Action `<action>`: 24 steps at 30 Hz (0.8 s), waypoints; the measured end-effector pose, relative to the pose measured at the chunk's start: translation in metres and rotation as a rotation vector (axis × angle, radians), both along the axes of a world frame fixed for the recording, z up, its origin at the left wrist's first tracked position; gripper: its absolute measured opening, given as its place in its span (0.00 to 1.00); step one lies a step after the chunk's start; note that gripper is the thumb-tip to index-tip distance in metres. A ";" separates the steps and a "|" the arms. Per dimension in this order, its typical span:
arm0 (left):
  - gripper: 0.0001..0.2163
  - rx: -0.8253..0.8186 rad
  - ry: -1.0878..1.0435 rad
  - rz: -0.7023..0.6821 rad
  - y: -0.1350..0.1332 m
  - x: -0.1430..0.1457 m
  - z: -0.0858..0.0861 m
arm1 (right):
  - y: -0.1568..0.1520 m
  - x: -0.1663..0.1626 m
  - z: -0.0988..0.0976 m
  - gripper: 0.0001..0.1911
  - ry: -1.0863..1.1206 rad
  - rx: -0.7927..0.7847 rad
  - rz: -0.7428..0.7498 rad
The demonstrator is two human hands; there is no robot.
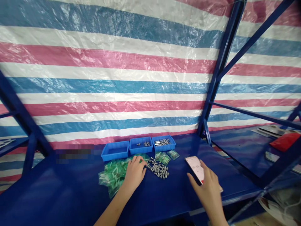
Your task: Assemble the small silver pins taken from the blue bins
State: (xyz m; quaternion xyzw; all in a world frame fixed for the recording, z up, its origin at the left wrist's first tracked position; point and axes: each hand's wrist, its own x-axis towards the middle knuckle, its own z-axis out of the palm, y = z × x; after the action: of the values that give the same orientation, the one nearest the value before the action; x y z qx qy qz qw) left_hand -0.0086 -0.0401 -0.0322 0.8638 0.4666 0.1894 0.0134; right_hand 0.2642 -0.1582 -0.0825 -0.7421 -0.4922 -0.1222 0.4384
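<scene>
My left hand [135, 172] rests on the blue table, fingers curled over the edge of a heap of green circuit boards in clear bags [113, 174]. Just right of it lies a pile of small metal parts [158, 168]. My right hand [208, 185] lies over a white phone [195, 167] with a lit screen, its fingers stretched along the phone's right side and its thumb near the lower left edge. Behind the piles stand three blue trays: the left tray [115, 150], the middle tray [141, 145] with a few metal parts, and the right tray [163, 143] with more.
A striped tarpaulin [117, 78] hangs behind the blue table [70, 188]. Blue frame posts [217, 72] rise at the right and left. A neighbouring shelf at right holds a red item [284, 141] and flat devices. Two more green bags [168, 156] lie near the trays.
</scene>
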 end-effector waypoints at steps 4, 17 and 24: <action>0.07 0.010 0.041 -0.006 0.001 0.006 -0.002 | 0.027 -0.046 0.026 0.19 0.144 0.150 0.356; 0.07 -0.116 -0.365 -0.058 -0.010 -0.006 0.008 | 0.048 -0.118 0.031 0.12 0.503 0.142 0.757; 0.10 -0.822 -1.196 -0.033 -0.069 -0.013 0.017 | 0.017 -0.123 0.044 0.12 0.994 0.057 1.001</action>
State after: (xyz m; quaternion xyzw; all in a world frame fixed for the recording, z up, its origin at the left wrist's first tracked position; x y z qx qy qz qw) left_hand -0.0221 -0.1093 -0.0154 0.5445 0.4000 0.4382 0.5928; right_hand 0.1411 -0.1417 -0.0388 -0.3828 -0.5125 0.4347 0.6339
